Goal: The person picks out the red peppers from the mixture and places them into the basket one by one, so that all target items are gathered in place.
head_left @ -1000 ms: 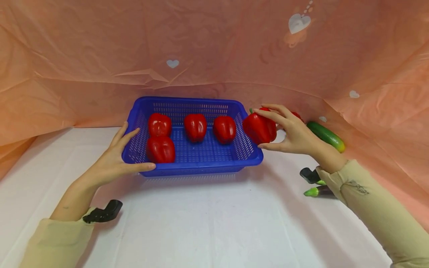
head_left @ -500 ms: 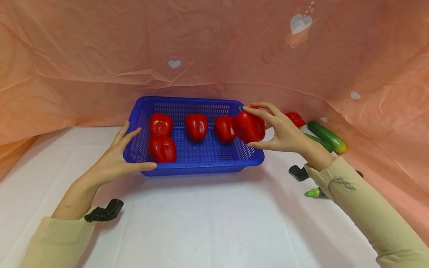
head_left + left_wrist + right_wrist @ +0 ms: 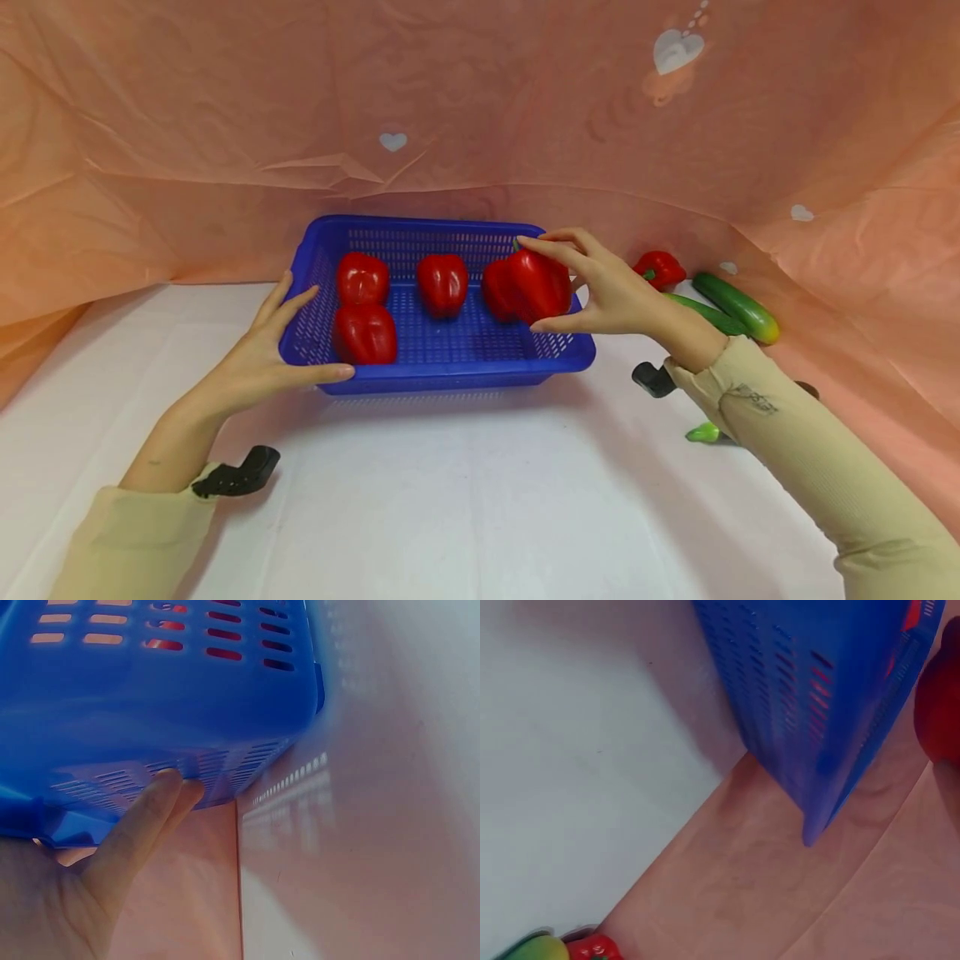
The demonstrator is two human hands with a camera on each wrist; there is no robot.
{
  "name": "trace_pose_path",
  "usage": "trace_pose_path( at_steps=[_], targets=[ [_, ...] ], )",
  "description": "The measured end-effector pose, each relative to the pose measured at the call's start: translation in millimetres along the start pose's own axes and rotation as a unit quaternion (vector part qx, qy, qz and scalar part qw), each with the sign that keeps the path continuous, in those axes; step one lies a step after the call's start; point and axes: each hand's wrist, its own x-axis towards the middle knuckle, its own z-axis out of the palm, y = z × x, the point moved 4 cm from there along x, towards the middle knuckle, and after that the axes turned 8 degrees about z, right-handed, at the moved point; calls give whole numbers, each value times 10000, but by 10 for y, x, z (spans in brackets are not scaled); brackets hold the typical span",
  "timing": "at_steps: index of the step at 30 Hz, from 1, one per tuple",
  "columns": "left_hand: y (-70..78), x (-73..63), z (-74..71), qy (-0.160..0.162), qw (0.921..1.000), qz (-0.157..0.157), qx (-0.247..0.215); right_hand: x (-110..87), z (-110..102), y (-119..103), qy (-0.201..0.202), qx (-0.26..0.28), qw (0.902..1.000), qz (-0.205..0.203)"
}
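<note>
A blue plastic basket [image 3: 435, 369] holds several red bell peppers [image 3: 442, 285]. My left hand [image 3: 251, 354] holds its front left corner, the thumb along the front rim and a finger over the left rim. In the left wrist view, other fingers [image 3: 139, 825] lie against the basket's perforated outer wall. My right hand [image 3: 603, 283] grips another red bell pepper [image 3: 542, 285] between thumb and fingers, over the basket's right end. The held pepper overlaps the rightmost one in the basket. At the right edge of the right wrist view, only part of the held pepper [image 3: 941, 705] shows.
Right of the basket, a red bell pepper [image 3: 662, 269] and green cucumbers [image 3: 738, 305] lie by the orange sheet [image 3: 480, 100] behind. A green stem end [image 3: 703, 432] of a dark vegetable pokes out beside the right sleeve. White cloth [image 3: 465, 492] covers the table.
My right hand has carried the held bell pepper leftward, from beside the basket's right rim to over its inside. The left hand and basket stay nearly in place.
</note>
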Motion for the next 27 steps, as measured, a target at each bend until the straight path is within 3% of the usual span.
trace_pose_path(
  at_steps=[11,27],
  targets=[
    [13,-3,-8,4,10000,-14,-84,197,90,-64,-831,-132,9948,579],
    [16,-11,3,-34,9999,-101,-107,474,239,-169,-1210,-218,9905,619]
  ],
)
